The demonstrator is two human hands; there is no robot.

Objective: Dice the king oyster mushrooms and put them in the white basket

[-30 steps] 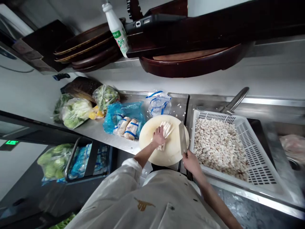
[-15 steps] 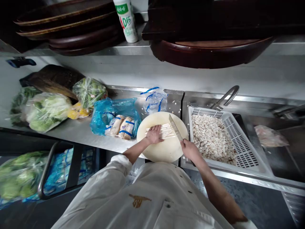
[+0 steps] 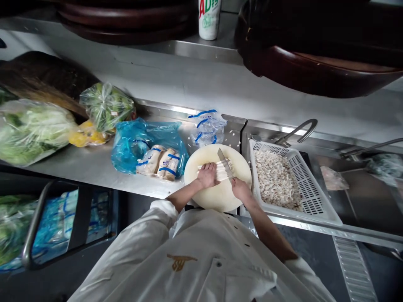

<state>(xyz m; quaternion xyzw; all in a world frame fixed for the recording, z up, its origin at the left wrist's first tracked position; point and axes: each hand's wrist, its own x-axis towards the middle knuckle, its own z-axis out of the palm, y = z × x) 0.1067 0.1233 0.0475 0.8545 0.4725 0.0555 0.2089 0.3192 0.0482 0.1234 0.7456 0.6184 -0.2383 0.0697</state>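
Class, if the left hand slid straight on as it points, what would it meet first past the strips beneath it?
Past the white strips, the left hand would probably meet the knife blade, held by the right hand across that line; its height is unclear.

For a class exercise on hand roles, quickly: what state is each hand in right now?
Left hand: open, palm down on the pale strips.
Right hand: closed, holding the knife.

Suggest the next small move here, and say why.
Probably a downward press of the knife through the pale strips: the right hand holds its blade across them, while the left hand lies on them beside the blade, seemingly steadying them on the round cutting board.
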